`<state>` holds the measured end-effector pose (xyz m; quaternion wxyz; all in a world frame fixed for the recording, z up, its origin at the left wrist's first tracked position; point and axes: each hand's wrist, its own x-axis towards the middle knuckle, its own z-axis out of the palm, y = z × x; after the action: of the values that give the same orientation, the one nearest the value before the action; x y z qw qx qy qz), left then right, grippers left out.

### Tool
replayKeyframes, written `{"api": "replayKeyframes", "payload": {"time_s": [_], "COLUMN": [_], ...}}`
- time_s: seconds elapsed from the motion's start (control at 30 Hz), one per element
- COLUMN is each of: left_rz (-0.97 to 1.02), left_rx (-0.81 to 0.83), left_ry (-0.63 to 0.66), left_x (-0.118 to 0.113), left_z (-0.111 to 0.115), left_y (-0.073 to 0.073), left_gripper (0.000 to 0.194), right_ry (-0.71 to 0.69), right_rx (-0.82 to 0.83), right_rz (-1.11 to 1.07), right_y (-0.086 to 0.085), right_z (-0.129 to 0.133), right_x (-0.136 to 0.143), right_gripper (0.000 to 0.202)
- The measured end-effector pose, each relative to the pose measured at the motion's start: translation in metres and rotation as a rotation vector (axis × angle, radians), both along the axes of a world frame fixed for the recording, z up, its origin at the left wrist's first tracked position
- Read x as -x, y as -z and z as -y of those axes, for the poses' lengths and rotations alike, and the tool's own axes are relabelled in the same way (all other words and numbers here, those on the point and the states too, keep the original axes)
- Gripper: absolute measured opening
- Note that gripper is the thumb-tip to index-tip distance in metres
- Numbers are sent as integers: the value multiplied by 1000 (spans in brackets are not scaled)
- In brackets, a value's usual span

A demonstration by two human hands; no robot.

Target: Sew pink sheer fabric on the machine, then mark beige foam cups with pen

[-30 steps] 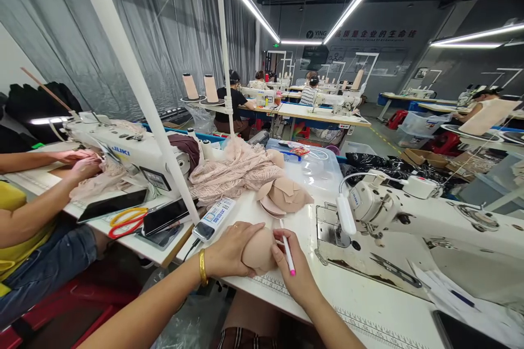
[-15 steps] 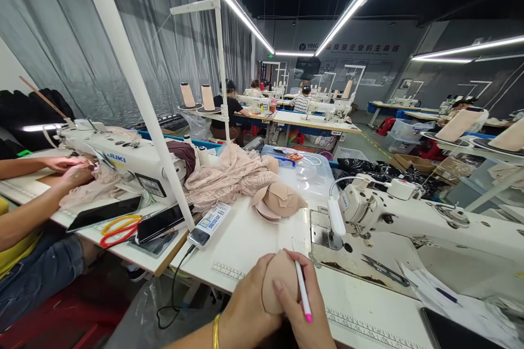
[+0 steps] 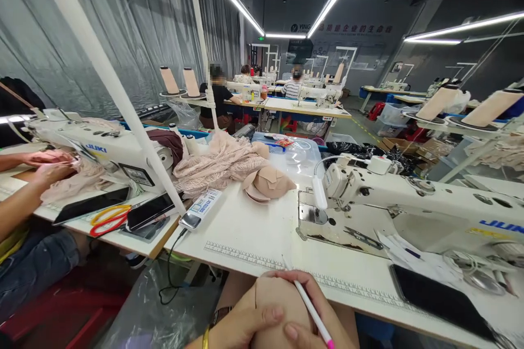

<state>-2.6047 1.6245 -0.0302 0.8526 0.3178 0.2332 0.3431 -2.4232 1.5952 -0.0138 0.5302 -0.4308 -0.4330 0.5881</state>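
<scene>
A beige moulded bra cup [image 3: 280, 297] is held low in front of me, at the front edge of the table. My left hand [image 3: 249, 313] grips its left side, the thumb lying across the face of the cup. On the other side, my right hand [image 3: 323, 311] presses its thumb on the cup and also holds a white pen [image 3: 309, 305] with a pink end, tip pointing up and away. A dark line shows near the cup's left edge. Farther back on the table lies a pile of beige cups [image 3: 268, 184].
To the right stands a white sewing machine [image 3: 393, 191], with thread snips [image 3: 363, 237] and a black phone [image 3: 442, 300] near it. Lace fabric [image 3: 221, 161] and a white power bank [image 3: 201, 208] lie left. A co-worker's hands [image 3: 51, 166] work at another machine [image 3: 94, 144].
Both hands have drawn the cup down and nearer to me, off the table's edge. The left thumb now lies on the cup's face. The whole view has tipped downward and shifted right.
</scene>
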Motion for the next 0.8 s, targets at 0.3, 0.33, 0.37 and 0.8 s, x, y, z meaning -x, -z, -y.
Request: {"api": "replayKeyframes", "payload": {"time_s": [0.3, 0.33, 0.37, 0.8], "left_rz": [-73, -90, -105, -51], "left_rx": [55, 81, 105, 84], "left_ry": [73, 94, 120, 126], "left_x": [-9, -8, -6, -2], "left_z": [6, 6, 6, 0], "left_y": [2, 3, 4, -16], "left_gripper": [82, 79, 77, 76], "right_ry": [272, 281, 281, 31], "right_rx": [207, 213, 216, 94], "right_rz": [-370, -396, -411, -222], "right_y": [19, 20, 21, 6], "right_z": [13, 14, 14, 2], "right_x": [1, 2, 2, -12], "right_gripper": [47, 45, 44, 28]}}
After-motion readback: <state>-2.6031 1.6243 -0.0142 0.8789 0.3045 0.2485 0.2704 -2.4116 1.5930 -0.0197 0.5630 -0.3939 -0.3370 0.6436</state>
